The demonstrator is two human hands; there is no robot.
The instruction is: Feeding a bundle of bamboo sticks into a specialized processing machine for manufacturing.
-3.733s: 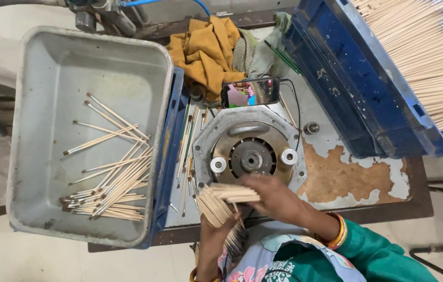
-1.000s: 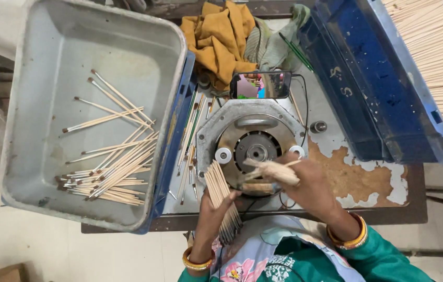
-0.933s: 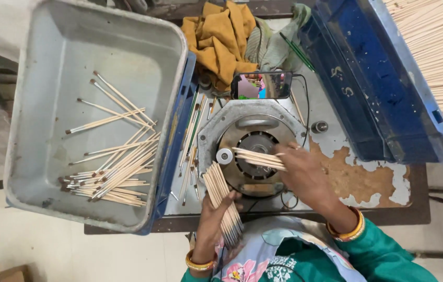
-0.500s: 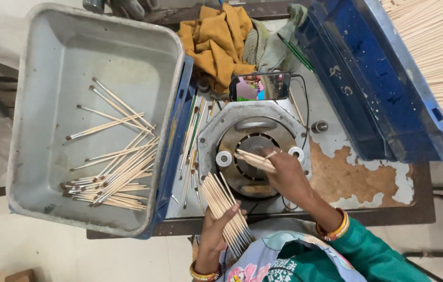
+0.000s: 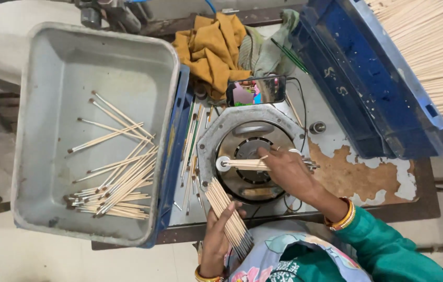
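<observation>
My left hand (image 5: 215,239) grips a fanned bundle of thin wooden sticks (image 5: 225,213) near the table's front edge. Over the round metal machine (image 5: 250,152), my right hand (image 5: 289,172) holds a few sticks (image 5: 246,164) flat across its dark centre, their tips beside a small white roller (image 5: 223,164). A grey metal tray (image 5: 88,125) on the left holds several finished sticks with dark tips (image 5: 118,183).
A blue crate (image 5: 368,78) packed with raw sticks (image 5: 435,52) stands at the right. A phone (image 5: 255,90) leans behind the machine, with yellow cloth (image 5: 212,46) beyond it. Loose sticks (image 5: 192,156) lie between tray and machine. The table top (image 5: 373,183) is worn.
My right hand has carried a few sticks from the bundle up to the machine's centre and now lays them across it. The left hand's bundle has tilted and fanned out slightly.
</observation>
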